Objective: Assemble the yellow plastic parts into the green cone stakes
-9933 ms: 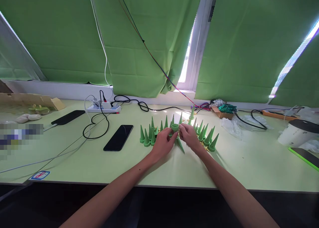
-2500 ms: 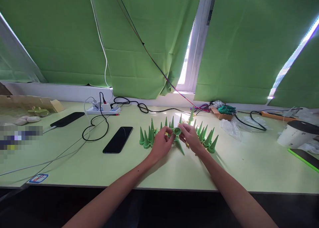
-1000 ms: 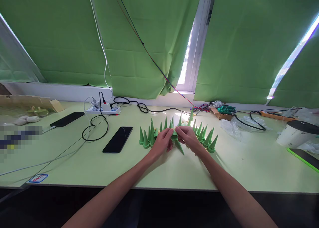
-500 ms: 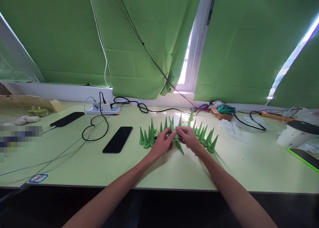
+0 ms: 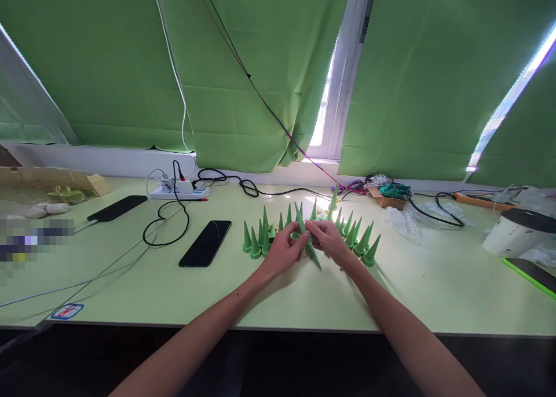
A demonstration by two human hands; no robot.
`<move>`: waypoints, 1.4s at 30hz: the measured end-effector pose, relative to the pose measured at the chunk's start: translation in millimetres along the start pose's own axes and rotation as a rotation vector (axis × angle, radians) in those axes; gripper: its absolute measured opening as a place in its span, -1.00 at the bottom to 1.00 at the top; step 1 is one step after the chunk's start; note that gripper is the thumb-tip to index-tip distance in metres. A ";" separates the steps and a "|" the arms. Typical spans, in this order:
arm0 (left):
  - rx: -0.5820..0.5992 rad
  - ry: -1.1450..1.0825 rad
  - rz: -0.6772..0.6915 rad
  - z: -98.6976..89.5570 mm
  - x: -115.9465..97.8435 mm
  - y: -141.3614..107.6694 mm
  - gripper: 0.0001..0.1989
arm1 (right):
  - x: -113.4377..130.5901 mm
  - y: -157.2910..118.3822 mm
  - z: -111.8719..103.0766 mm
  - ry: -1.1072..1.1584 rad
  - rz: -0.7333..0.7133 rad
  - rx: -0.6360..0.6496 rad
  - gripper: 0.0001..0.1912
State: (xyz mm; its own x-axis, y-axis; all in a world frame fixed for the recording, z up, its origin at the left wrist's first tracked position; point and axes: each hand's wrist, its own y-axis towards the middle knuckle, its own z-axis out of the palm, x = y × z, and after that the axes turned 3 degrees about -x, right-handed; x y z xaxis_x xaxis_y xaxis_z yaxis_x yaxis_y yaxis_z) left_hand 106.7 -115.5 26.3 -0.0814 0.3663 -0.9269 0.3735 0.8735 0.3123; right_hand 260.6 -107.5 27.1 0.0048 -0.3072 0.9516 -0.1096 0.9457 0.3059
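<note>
My left hand [image 5: 283,250] and my right hand [image 5: 329,239] meet at the middle of the table, fingers closed around a pointed green cone [image 5: 300,216]. Its tip slants up and to the left. Below my fingers another green cone [image 5: 314,258] points toward me; whether it joins the held one I cannot tell. Several green cones with round bases stand upright to the left [image 5: 255,245] of my hands, and several more are on the right [image 5: 361,243]. My fingers hide the held cone's lower part.
A black phone [image 5: 205,244] lies left of the cones. Behind it are a white power strip [image 5: 180,193] and looping black cables [image 5: 249,188]. Toward the right are clear plastic bags [image 5: 402,223], a small cardboard box [image 5: 386,199] and a white cylinder [image 5: 515,234] with a dark top.
The held cone has turned slightly between my fingers, and the left thumb and right fingers have shifted a little on it. The other cones have stayed put.
</note>
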 end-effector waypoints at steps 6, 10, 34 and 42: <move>-0.002 0.012 -0.002 0.8 -0.5 -1.3 -0.72 | -0.1 -0.1 -0.2 0.021 0.018 0.017 -0.45; -0.012 0.038 0.005 0.9 -1.8 -2.2 -0.73 | -1.2 -0.3 0.1 0.000 0.019 0.017 -0.44; -0.104 0.189 0.173 2.0 0.5 -1.3 -0.80 | -1.3 1.3 1.1 0.018 0.055 0.025 -0.43; -0.148 0.188 0.146 1.7 1.6 -1.2 -0.78 | -5.7 3.0 -0.3 -0.092 -0.040 -0.026 -0.42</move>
State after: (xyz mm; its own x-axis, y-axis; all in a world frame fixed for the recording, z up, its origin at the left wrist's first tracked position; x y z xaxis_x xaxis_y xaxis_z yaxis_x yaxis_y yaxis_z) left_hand 107.7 -116.5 24.1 -0.2119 0.5329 -0.8192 0.2563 0.8392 0.4796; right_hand 260.5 -102.9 22.6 -0.0823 -0.3520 0.9324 -0.0853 0.9346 0.3453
